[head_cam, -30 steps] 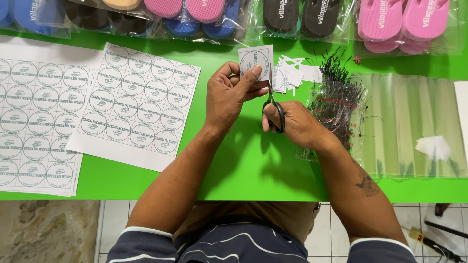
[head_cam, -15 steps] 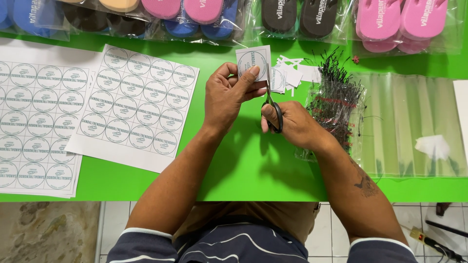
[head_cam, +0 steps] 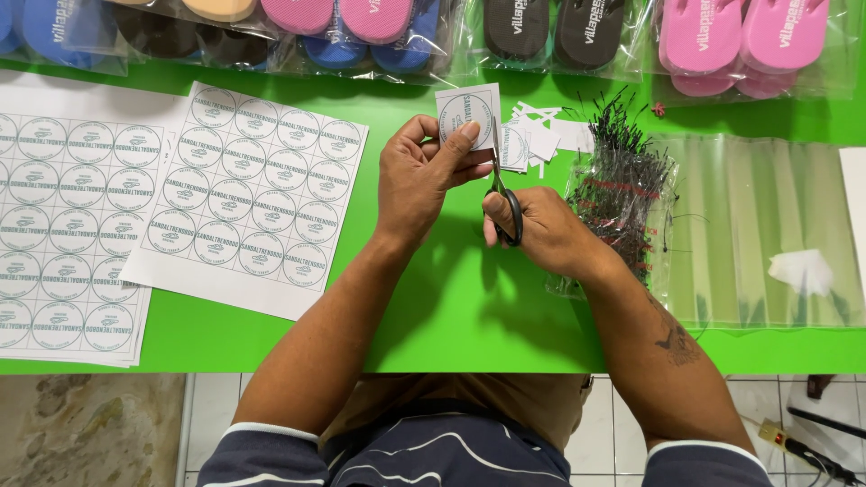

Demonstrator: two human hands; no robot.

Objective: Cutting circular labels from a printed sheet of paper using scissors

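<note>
The left hand (head_cam: pixel 419 185) pinches a small square paper label (head_cam: pixel 469 113) with a round print, held just above the green counter (head_cam: pixel 469 307). The right hand (head_cam: pixel 541 234) has its grip closed through the black handles of the scissors (head_cam: pixel 502 185), whose blades meet the label's right edge. Paper scraps (head_cam: pixel 541 135) lie just beyond; sheets of round labels (head_cam: pixel 248 194) lie to the left.

The person wears a dark navy top whose short sleeves end in white-striped cuffs. A dark tattoo (head_cam: pixel 677 338) marks the right forearm, at four o'clock from the right hand (head_cam: pixel 541 230).
</note>
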